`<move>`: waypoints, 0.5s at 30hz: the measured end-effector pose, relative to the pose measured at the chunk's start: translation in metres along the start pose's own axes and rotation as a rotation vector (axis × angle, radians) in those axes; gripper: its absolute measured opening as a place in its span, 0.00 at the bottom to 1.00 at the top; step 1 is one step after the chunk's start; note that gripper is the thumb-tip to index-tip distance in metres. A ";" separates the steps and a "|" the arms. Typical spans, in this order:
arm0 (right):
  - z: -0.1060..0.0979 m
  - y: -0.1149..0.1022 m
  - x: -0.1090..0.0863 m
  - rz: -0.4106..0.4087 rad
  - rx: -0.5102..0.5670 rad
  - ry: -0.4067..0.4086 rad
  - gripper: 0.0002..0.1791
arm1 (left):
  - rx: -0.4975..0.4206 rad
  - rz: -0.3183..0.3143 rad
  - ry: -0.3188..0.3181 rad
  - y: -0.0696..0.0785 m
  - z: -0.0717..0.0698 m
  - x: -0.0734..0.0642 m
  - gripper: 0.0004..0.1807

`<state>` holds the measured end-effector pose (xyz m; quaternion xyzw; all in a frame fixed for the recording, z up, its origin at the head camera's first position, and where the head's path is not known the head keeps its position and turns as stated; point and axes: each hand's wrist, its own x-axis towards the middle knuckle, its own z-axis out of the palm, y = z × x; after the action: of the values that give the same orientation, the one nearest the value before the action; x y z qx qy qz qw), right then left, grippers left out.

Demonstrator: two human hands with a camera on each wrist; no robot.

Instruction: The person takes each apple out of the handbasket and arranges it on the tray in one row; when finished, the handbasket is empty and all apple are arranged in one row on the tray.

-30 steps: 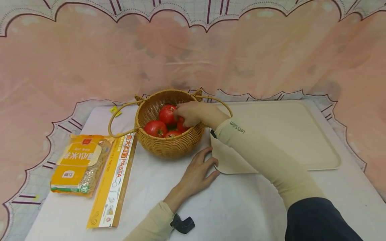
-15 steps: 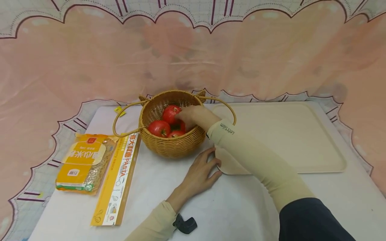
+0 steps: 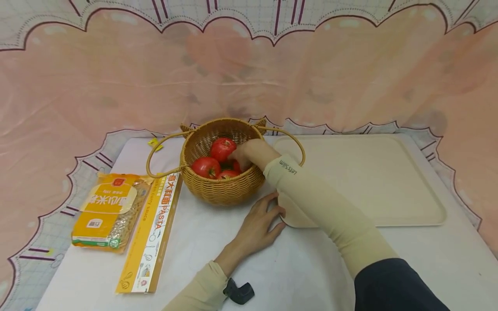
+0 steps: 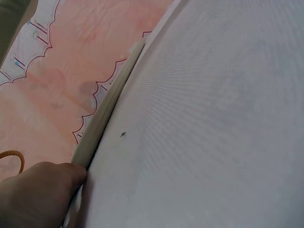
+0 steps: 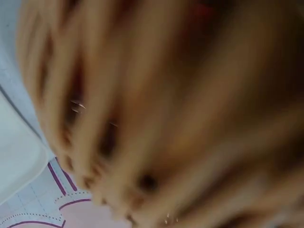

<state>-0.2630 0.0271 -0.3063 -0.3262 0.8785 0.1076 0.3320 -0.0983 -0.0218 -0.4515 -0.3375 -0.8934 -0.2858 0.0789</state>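
Tray [image 3: 373,181]: largest item; long axis runs 9 to 3 o'clock. Basket [image 3: 221,190]: upright, at the tray's 9 o'clock. Left hand [image 3: 256,224]: at the basket's 5 o'clock; fingers relaxed, touching the tray's near corner. Right hand [image 3: 250,153]: inside the basket's 3 o'clock side; fingertips hidden, grasp cannot be determined. Partly covered tomato [image 3: 236,166]: in the basket, at 8 o'clock from the right hand, the nearer one; no long axis evident.

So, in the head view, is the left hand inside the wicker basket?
No, the left hand is at the near-left corner of the tray, while the right hand is inside the wicker basket.
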 end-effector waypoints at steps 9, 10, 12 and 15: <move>0.003 -0.003 0.001 0.002 0.008 0.022 0.30 | -0.021 0.034 -0.007 -0.002 -0.001 -0.001 0.09; 0.003 -0.003 0.000 0.001 0.001 0.023 0.30 | -0.023 0.050 -0.005 -0.003 -0.001 -0.001 0.09; 0.003 -0.003 0.000 0.004 -0.010 0.027 0.30 | -0.021 0.085 0.000 -0.003 0.000 0.000 0.08; 0.002 -0.003 -0.001 0.002 -0.021 0.037 0.30 | -0.008 0.118 -0.013 -0.002 -0.001 0.001 0.07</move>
<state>-0.2591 0.0267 -0.3071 -0.3310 0.8836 0.1111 0.3119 -0.1009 -0.0230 -0.4515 -0.3916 -0.8714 -0.2819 0.0886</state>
